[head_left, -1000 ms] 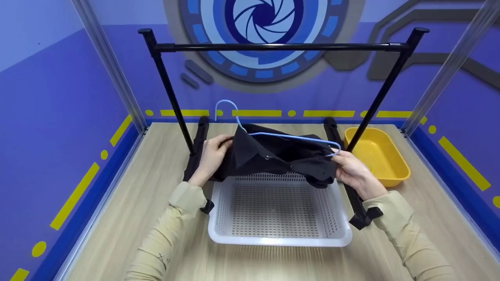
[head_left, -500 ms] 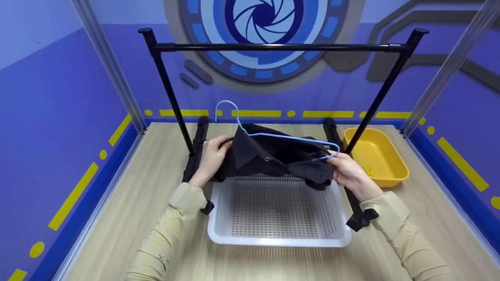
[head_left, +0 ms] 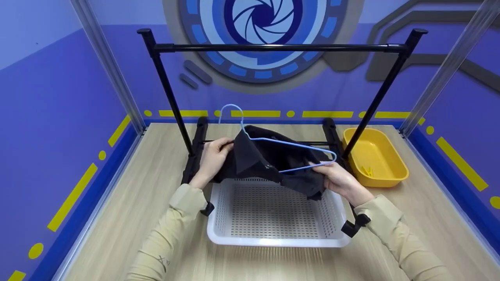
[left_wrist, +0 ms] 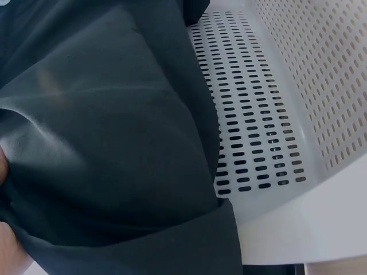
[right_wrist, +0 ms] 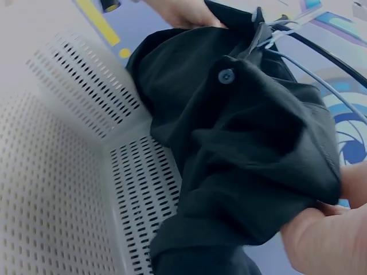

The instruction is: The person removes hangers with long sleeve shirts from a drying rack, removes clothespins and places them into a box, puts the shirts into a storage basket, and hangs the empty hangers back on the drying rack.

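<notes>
A black buttoned shirt (head_left: 252,162) is held up between both hands over the back of a white basket. My left hand (head_left: 211,159) grips its left side, with only fingertips showing at the edge of the left wrist view. Into the shirt's opening runs a light-blue hanger (head_left: 291,143). Its hook stands up at the left, while its right end sticks out of the cloth beside my right hand (head_left: 343,180). That hand pinches the shirt's right side between thumb and fingers, as the right wrist view shows. A button (right_wrist: 226,76) is visible near the opening.
Below the shirt stands the white perforated basket (head_left: 279,242). A black rack (head_left: 281,47) with a high crossbar straddles the area behind it. At the right, a yellow basin (head_left: 390,156) holds yellow clips (head_left: 367,171). Blue walls enclose the wooden table (head_left: 129,203).
My right hand has moved left and slightly down with the shirt's right side. The hanger has tilted, and more of its right end shows outside the cloth. My left hand has barely moved.
</notes>
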`<state>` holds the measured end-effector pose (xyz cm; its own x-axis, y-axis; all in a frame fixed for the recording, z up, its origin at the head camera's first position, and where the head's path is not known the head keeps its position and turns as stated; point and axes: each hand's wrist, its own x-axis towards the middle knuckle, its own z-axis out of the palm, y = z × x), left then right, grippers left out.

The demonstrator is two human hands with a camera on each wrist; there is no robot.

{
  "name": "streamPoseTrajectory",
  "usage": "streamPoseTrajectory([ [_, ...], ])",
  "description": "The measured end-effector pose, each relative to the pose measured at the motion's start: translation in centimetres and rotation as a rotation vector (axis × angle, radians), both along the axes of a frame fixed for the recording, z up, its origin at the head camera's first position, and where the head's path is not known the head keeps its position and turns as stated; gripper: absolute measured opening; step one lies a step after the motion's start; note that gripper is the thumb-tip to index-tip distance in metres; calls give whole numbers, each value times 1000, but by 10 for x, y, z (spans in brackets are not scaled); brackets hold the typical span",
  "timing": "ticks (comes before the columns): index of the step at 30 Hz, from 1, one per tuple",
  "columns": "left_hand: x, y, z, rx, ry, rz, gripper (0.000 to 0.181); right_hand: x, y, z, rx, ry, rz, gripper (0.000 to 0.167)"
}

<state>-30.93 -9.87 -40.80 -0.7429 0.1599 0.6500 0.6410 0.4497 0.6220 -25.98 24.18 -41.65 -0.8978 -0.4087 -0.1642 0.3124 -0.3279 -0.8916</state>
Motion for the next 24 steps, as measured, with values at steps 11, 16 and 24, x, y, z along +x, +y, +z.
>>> streamPoseTrajectory([
  [11,2,-1,-3,-22,-17,0,8,3,-4,-10,191,42,138,15],
  [16,1,-2,-4,-3,-26,-19,9,1,2,-8,228,47,130,39],
  [24,1,-2,-4,-3,-18,-26,10,-4,17,3,248,68,55,60],
])
